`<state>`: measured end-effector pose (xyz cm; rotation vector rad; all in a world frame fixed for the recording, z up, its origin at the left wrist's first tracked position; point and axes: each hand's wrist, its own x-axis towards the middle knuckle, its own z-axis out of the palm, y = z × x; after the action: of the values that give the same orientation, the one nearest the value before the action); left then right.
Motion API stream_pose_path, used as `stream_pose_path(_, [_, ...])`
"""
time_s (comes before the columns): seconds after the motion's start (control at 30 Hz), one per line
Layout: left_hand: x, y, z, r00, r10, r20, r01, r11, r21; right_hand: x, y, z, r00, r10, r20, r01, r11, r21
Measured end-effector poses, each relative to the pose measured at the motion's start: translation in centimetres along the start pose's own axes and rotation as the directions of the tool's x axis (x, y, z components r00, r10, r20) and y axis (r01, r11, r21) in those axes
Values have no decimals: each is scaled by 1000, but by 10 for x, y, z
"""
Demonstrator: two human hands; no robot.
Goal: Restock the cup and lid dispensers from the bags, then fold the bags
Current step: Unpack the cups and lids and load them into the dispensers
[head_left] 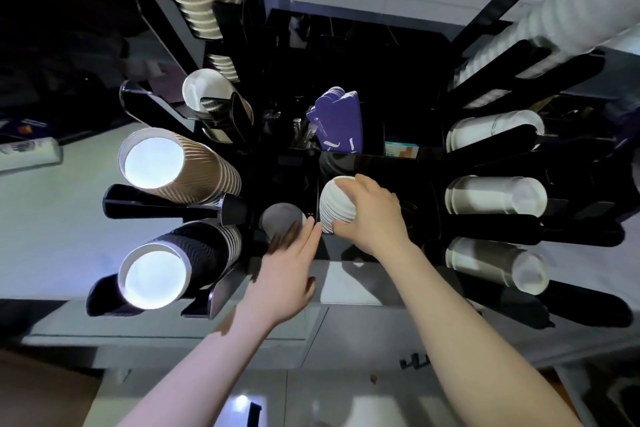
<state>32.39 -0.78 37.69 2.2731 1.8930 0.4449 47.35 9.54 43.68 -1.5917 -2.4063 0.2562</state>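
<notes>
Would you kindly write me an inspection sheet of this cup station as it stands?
Surface: pale counter under a black dispenser rack.
Job's things: brown ribbed cups, black ribbed cups, white lid stacks in side holders; white ribbed cup stack at centre.
Clutter: purple packets in the rack.
Grippers: right hand grips the white stack; left hand open beside it.
Cables: nothing seen.
Surroundings: cabinet fronts below.

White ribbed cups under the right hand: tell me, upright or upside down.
Upside down. The white ribbed cups show their closed base upward, and the right hand grips the stack from above.
</notes>
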Motion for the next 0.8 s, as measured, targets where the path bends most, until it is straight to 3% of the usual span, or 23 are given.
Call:
stream_pose_path(0.23, [-2, -1, 4, 999, -9, 40, 7, 999, 38, -12, 4, 2, 979, 11, -205, 28, 983, 184])
stream_pose_path(0.53, [-6, 3, -1, 999, -29, 33, 28, 999, 37, -16, 1, -11, 949, 3, -315, 104, 941, 323])
stream_pose_path(0.63, [-16, 4, -4, 991, -133, -2, 133, 991, 9, -16, -13, -11, 945, -41, -324, 186, 884, 429])
stream_pose_path(0.8, [-31, 12, -11, 936, -349, -32, 346, 935, -72, -6, -48, 6, 955, -195, -222, 269, 887, 377])
